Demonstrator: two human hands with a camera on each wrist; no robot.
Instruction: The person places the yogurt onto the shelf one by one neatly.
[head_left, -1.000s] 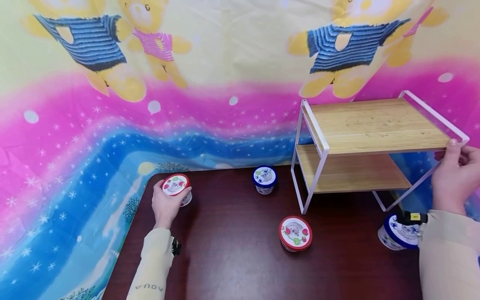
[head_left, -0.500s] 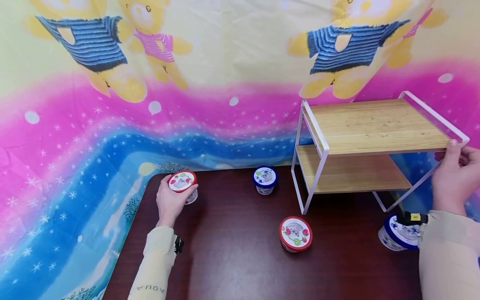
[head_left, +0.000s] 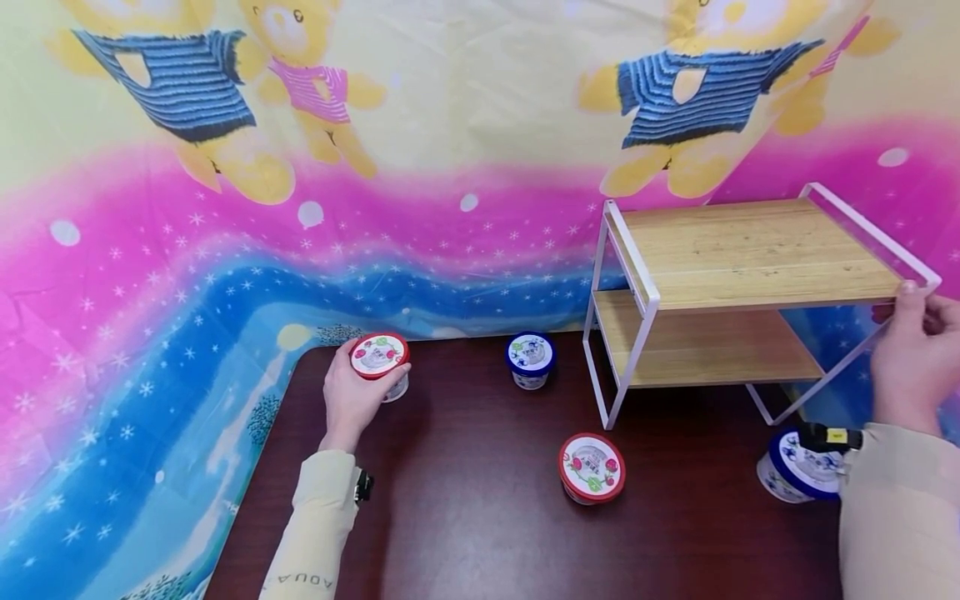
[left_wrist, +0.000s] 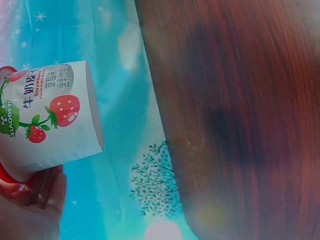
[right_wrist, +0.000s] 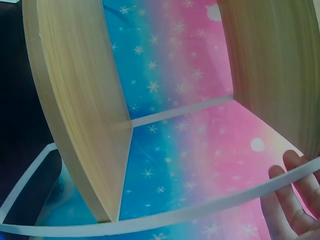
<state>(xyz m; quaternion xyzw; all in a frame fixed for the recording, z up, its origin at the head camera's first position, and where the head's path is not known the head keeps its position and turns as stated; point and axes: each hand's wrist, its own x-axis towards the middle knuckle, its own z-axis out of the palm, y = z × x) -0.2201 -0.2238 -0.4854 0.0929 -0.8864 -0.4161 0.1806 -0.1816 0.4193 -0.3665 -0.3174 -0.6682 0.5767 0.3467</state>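
Note:
My left hand (head_left: 351,402) grips a white cup with a red lid (head_left: 380,356) near the table's back left, thumb on its right side. In the left wrist view, the strawberry cup (left_wrist: 55,115) shows printed strawberries and its bottom rim, held off the tabletop. At the right, my right hand (head_left: 911,358) holds the front upper corner of a two-tier shelf (head_left: 757,250) with wooden boards and a white metal frame. In the right wrist view, fingers (right_wrist: 285,205) sit behind the white frame bar (right_wrist: 200,210).
A small blue-lidded cup (head_left: 529,358) stands left of the shelf. Another red-lidded cup (head_left: 591,468) is in front of it. A larger blue-lidded tub (head_left: 798,467) is partly hidden by the right sleeve. A patterned cloth (head_left: 450,208) hangs behind the dark table (head_left: 465,517).
My left hand has carried the strawberry cup to the right and slightly farther back. My right hand stays at the shelf's corner, and the other cups have not moved.

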